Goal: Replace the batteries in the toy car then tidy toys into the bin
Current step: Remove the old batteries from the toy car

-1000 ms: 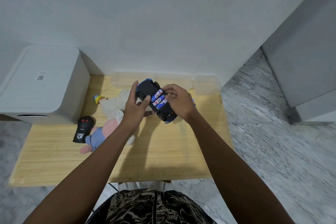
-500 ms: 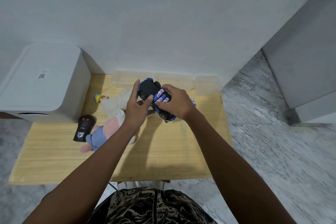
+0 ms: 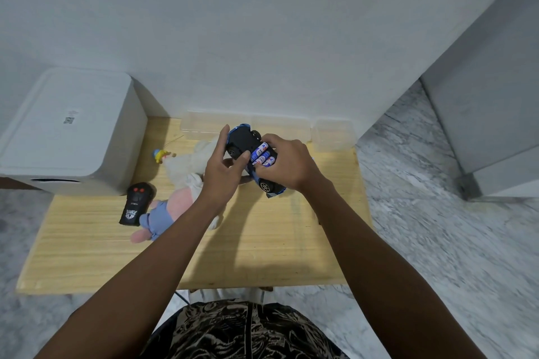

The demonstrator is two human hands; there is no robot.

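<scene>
Honestly, the toy car [image 3: 251, 154], belly-up mid-frame above the table [image 3: 262, 242], looks light, hard plastic: left hand [image 3: 224, 175] clamps its nose end, right hand [image 3: 287, 165] fingertips press on the batteries [image 3: 263, 156], so grip the sides.

Both forearms extended forward, left hand [image 3: 223, 175] fingers curled, right hand [image 3: 287, 165] fingers bent downward
</scene>
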